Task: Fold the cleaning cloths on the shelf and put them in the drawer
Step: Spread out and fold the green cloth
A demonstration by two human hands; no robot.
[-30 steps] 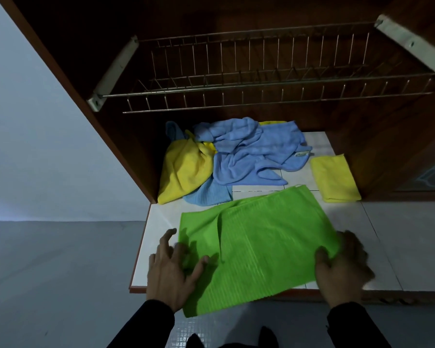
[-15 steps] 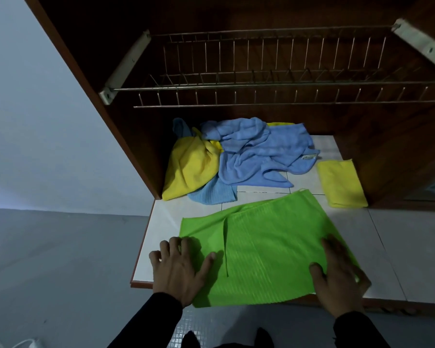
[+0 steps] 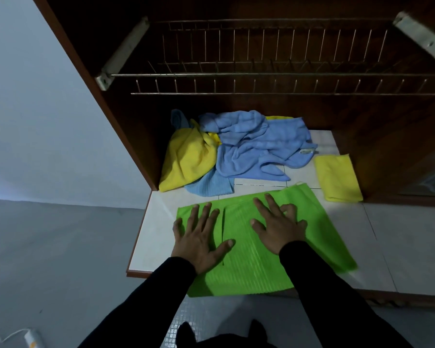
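Both hands (image 3: 201,239) flat atop the green cloth (image 3: 309,237).

Dim, cool-toned shot overall. Light seems to come from the left: pale wall (image 3: 35,109) is the brightest area, cabinet interior (image 3: 286,11) goes near black toward the top. White tiled surface (image 3: 156,222) is evenly lit, no glare. Soft shadows fall right of the right hand (image 3: 276,227) onto the green cloth (image 3: 249,267); the left hand (image 3: 201,237) casts a fainter one. Strong wide-angle distortion, wire rack (image 3: 274,75) rails bow and cabinet edges splay outward. Focus slightly soft, cloth's right edge smeared, dark sleeves lose detail.
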